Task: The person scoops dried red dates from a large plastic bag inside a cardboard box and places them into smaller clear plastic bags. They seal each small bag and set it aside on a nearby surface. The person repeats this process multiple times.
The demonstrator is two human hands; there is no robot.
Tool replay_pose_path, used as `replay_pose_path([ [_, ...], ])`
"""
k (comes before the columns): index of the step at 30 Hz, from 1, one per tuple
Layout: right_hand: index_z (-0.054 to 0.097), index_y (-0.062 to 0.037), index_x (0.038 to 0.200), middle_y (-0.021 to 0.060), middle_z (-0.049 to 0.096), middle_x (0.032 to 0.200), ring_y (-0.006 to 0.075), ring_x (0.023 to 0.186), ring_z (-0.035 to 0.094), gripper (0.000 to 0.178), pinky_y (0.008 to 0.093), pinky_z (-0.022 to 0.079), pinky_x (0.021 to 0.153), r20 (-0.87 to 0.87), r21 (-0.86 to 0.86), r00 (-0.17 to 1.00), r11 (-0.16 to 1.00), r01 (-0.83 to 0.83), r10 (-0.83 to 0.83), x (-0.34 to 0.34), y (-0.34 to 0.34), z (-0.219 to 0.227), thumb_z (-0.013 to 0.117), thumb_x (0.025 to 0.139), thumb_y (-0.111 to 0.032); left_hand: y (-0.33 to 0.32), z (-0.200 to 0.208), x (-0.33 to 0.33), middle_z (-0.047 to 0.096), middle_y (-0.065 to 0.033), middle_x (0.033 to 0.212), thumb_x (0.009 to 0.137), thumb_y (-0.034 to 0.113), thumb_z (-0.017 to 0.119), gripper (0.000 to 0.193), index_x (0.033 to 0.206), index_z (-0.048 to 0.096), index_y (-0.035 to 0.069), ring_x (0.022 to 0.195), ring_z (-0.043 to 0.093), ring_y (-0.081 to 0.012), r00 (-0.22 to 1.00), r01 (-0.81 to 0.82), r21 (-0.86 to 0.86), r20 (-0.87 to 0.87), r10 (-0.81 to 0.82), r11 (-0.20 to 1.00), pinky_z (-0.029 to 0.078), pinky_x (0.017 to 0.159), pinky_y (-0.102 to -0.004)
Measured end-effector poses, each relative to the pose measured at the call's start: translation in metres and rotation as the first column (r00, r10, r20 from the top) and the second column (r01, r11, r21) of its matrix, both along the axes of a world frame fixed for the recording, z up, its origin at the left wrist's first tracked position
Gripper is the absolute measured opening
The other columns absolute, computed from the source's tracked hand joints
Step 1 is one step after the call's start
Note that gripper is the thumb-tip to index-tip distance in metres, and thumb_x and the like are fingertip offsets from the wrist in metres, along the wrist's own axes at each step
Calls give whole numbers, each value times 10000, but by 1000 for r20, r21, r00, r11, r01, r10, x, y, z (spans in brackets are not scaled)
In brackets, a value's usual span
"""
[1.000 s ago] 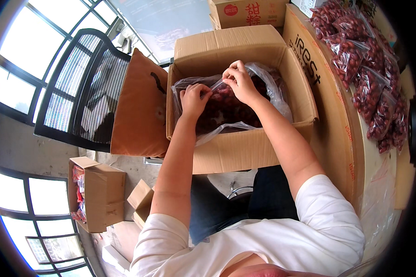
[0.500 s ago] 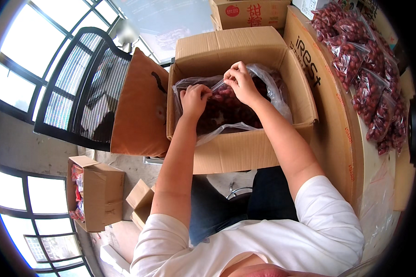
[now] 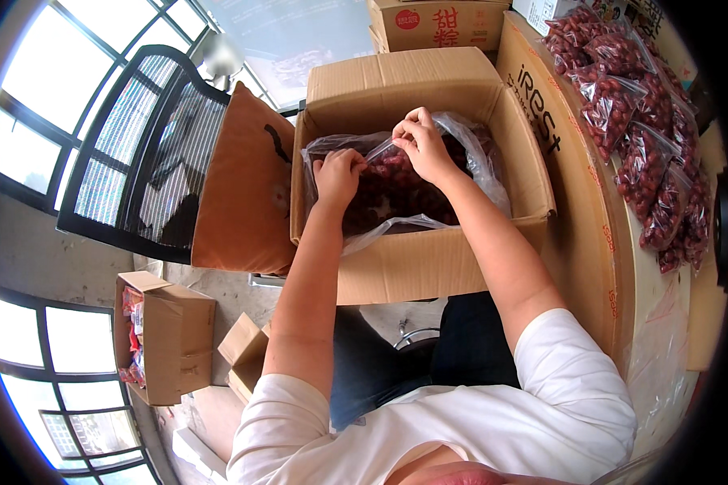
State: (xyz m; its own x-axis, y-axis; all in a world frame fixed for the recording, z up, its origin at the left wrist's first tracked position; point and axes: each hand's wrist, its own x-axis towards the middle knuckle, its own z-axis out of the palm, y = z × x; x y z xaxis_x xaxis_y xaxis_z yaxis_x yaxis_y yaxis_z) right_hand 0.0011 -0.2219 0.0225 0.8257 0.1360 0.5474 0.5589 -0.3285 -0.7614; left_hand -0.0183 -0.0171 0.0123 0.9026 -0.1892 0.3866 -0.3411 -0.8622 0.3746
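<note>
One clear, thin plastic bag [image 3: 380, 152] is pinched along its edge by the left hand [image 3: 337, 176] and right hand [image 3: 422, 145], at an open corrugated box [image 3: 412, 279] of glossy dark-red fruit [image 3: 380, 194]. Lumpy filled bags [image 3: 645, 166] lie far right.

Wide downward view from head height

My left hand [image 3: 338, 174] and right hand [image 3: 421, 145] pinch the top edge of a clear bag [image 3: 382, 151], stretched between them. It's inside an open cardboard box [image 3: 412, 275] with plastic liner [image 3: 476, 153] and dark-red fruit [image 3: 416, 196]. Filled bags [image 3: 643, 174] piled at right. Orange cushion [image 3: 239, 194] left of the box, mesh chair [image 3: 150, 149] behind it. Open carton [image 3: 188, 343], red packets [image 3: 134, 335], lower left.
</note>
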Motion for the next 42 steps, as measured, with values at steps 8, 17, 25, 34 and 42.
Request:
replay_pose_path([
  [8, 568, -6, 816, 87, 451, 969, 188, 740, 591, 95, 317, 497, 707, 4, -22, 1000, 1000, 2, -2, 2, -1, -4, 652, 804, 37, 1, -1, -1, 676, -2, 899, 780, 188, 671, 62, 836, 663, 162, 965, 596, -234, 996, -45, 71, -68, 50, 996, 372, 822, -428],
  [17, 565, -7, 818, 89, 451, 974, 191, 742, 596, 109, 321, 499, 707, -7, -23, 1000, 1000, 18, -18, 0, -1, 0, 660, 797, 41, 3, -3, 1, 676, -6, 886, 780, 172, 645, 42, 820, 655, 160, 967, 598, -231, 993, -52, 94, -99, 61, 994, 363, 809, -430],
  [25, 567, -10, 814, 91, 450, 980, 196, 757, 598, 111, 323, 502, 711, -14, -28, 1000, 999, 15, -16, 1, -1, -1, 660, 794, 48, 4, -12, 2, 675, -5, 897, 782, 193, 660, 47, 818, 656, 163, 978, 600, -239, 985, -116, 93, -118, 126, 989, 374, 821, -443],
  [34, 570, -7, 812, 95, 448, 977, 203, 773, 594, 104, 323, 497, 724, -2, -25, 999, 999, 34, -34, 0, -2, 3, 652, 793, 54, 9, -13, 7, 678, -27, 863, 781, 180, 664, 44, 822, 677, 170, 962, 609, -260, 970, -135, 86, -190, 149, 987, 387, 831, -451],
  [42, 574, -7, 814, 98, 452, 981, 204, 763, 593, 111, 320, 498, 717, 37, -31, 997, 998, 63, -62, 4, -3, -2, 658, 785, 59, 8, -10, 3, 680, -36, 847, 745, 136, 694, 77, 815, 676, 163, 936, 611, -271, 978, -125, 87, -155, 138, 988, 402, 810, -449],
])
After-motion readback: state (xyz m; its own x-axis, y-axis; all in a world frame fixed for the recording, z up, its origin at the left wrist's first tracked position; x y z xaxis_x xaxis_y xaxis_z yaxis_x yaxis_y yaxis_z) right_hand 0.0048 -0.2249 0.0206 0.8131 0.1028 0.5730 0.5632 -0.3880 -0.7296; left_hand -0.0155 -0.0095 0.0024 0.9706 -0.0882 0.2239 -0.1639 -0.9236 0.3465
